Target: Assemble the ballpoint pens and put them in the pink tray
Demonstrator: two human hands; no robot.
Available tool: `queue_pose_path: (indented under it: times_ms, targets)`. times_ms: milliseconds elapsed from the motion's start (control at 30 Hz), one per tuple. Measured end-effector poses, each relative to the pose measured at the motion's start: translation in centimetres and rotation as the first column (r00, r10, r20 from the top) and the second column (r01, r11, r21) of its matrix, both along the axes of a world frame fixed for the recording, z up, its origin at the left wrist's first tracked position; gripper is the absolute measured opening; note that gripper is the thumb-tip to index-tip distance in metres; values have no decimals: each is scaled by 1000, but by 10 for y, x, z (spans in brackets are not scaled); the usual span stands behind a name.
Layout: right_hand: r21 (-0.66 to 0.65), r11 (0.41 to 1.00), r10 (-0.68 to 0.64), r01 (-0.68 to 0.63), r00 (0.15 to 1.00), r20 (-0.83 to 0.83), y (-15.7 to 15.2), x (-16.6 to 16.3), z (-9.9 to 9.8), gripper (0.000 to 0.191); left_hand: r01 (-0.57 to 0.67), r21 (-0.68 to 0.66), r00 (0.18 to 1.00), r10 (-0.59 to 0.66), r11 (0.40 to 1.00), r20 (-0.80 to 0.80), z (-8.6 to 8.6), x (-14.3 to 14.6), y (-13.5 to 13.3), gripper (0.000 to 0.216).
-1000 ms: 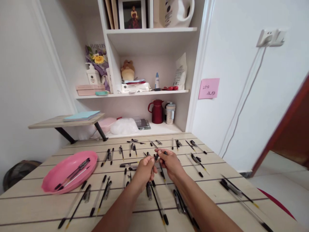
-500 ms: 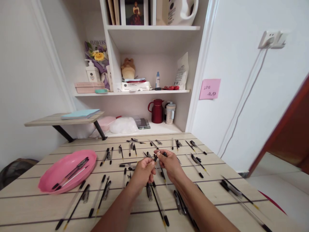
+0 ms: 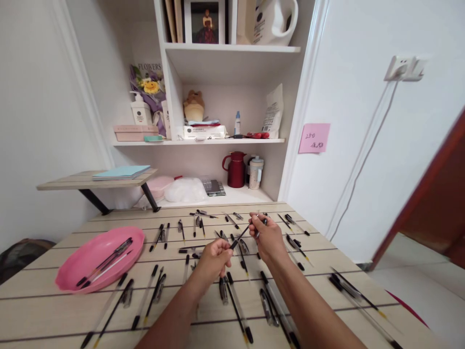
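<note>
My left hand [image 3: 215,258] is closed in a pinch around the lower end of a thin black pen part [image 3: 240,235] that slants up to the right. My right hand [image 3: 266,235] is closed too, fingertips pinched at the part's upper end, with a small dark piece between its fingers. Both hands hover just above the wooden table [image 3: 47,310], over several scattered black and clear pens [image 3: 236,305]. A pink tray [image 3: 76,264] at the left holds a few assembled pens.
White shelves [image 3: 203,141] behind the table carry a red kettle [image 3: 237,168], bottles, a box and a plush toy. A small raised wooden stand [image 3: 90,180] bears a blue notebook. A pink note [image 3: 314,137] is stuck to the right wall; a dark door edge [image 3: 432,189] stands at right.
My hands have drawn apart: the right hand moved up and to the right, and the thin pen part now stretches between the two hands.
</note>
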State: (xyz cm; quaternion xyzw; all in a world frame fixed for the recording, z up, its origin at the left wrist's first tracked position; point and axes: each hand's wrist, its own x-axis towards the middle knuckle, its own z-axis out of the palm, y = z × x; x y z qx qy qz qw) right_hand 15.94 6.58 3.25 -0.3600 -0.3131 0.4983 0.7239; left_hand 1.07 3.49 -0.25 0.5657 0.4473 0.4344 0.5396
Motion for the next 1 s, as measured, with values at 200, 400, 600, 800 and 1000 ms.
queue_pose_path:
  times_ms: [200, 400, 600, 800, 1000]
  targets:
    - [90, 975, -209, 202, 974, 83, 17, 35, 33, 25, 15, -16, 999, -14, 1000, 44, 3, -2, -1, 23]
    - [107, 961, -275, 256, 929, 247, 36, 66, 59, 25, -73, -15, 996, 74, 997, 58, -1, 0, 2, 27]
    - [108, 944, -324, 313, 813, 483, 50, 98, 71, 21, -89, -42, 996, 89, 995, 4, -7, 1, 10, 29]
    - [-15, 976, -154, 219, 730, 665, 45, 137, 69, 14, -95, -8, 995, 95, 995, -19, -8, 3, 8, 26]
    - [-221, 972, 185, 74, 331, 925, 6, 159, 15, 11, -88, -25, 995, 87, 996, -42, -8, 7, 6, 26]
